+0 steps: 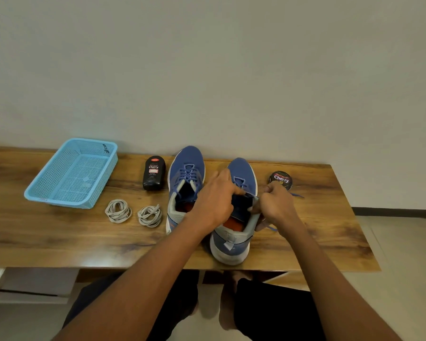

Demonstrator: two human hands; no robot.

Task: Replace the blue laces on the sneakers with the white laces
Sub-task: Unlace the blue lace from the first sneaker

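You are working at a wooden table [59, 237] against a plain pale wall [207, 57]. Center frame, your left hand [213, 201] is gripping the right sneaker [234, 232] tongue while your right hand [276, 205] is pinching its blue lace [296, 195]. White laces [118, 210] are lying coiled lower left, near the basket [71, 172].

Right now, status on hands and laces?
Left hand holds right sneaker's tongue; right hand pinches blue lace. White laces coiled, untouched. Nothing blocking.

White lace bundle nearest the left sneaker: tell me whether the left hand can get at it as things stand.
Probably yes. The white lace bundle lies in the open on the table, beside the left sneaker, nothing over it. The left hand must first let go of the right sneaker.
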